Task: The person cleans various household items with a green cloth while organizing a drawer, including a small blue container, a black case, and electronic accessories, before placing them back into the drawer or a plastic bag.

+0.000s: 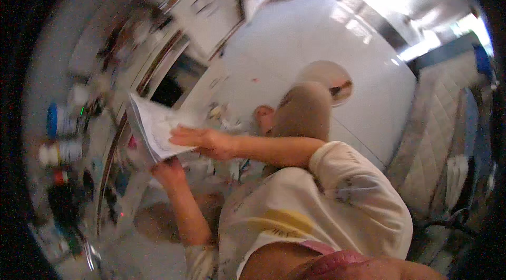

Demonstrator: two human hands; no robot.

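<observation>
A white booklet or stack of papers (152, 124) is held up in front of me, left of the middle, its pages bent and blurred. Gripping its lower edge from below is my left hand (169, 170), with the fingers mostly hidden behind the paper. My right hand (203, 141) lies over the page, its fingers stretched out toward the left and touching the sheet. Whether a page is caught under those fingers I cannot tell.
Along the left runs a cabinet with a drawer pulled out (182, 77) and a white door panel (208, 8). A blue-and-white container (54, 119) and a white bottle (63, 153) stand on its top. Small items (217, 114) lie on the floor; a quilted sofa (440, 127) is at right.
</observation>
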